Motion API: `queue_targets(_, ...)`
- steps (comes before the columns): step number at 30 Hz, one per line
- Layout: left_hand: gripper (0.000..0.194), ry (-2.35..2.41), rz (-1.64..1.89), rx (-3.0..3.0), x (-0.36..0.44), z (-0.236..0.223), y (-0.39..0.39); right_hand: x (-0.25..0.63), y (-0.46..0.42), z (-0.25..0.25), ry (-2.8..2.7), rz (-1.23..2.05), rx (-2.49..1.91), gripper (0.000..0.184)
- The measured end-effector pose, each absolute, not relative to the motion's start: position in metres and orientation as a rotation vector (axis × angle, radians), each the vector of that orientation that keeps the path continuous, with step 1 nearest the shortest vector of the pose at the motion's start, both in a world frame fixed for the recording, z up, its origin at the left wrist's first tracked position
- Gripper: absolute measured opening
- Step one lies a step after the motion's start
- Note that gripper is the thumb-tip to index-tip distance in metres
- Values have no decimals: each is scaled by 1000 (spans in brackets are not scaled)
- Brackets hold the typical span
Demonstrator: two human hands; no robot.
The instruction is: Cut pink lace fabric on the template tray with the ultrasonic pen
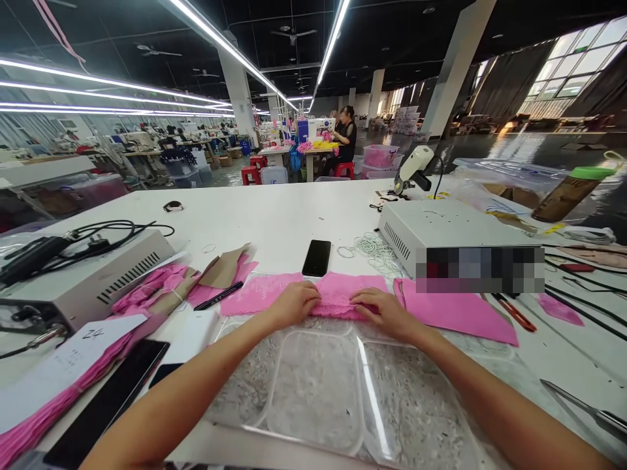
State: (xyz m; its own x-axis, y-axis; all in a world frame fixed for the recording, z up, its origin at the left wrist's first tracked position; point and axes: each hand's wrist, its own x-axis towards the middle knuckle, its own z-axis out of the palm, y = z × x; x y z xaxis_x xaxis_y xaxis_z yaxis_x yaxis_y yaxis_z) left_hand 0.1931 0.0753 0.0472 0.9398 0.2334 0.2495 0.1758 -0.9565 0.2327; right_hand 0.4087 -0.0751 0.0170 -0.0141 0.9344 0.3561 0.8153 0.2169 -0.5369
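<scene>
A pink fabric piece (pixel 337 301) with a lacy lower edge lies in front of me on a clear plastic lid (pixel 316 391). At its left part, my left hand (pixel 296 303) has its fingers curled together on the cloth. My right hand (pixel 385 309) pinches the right part near the lower edge, thumb below the fingers. Another pink piece (pixel 259 292) with a pale pattern extends to the left of my left hand. Right of my right hand rests a flat pink stack (pixel 458 314). A black phone (pixel 317 258) lies just beyond the fabric.
Grey metal boxes stand at left (pixel 108 274) and right (pixel 441 225), with cables. Tied pink bundles (pixel 151 287), a black marker (pixel 218 296), rubber bands (pixel 375 251), orange-handled snips (pixel 514 313) and metal scissors (pixel 588 408) lie about. A seated person (pixel 347 137) works at a sewing machine beyond.
</scene>
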Motion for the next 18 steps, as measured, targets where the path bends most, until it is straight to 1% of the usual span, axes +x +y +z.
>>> queue_targets(6, 18, 399, 517, 2938, 199, 53, 73, 400, -76, 22, -1768, 125, -1690, 18)
queue_targets(9, 16, 409, 569, 2981, 201, 49, 70, 390, -72, 23, -1722, 20, -1774, 27)
queue_targets(12, 16, 418, 645, 3027, 198, 44, 68, 389, -69, 20, -1704, -96, -1828, 22)
queue_targets(18, 17, 334, 745, 3100, 163, 40, 64, 400, -94, 19, -1775, -261, -1786, 34)
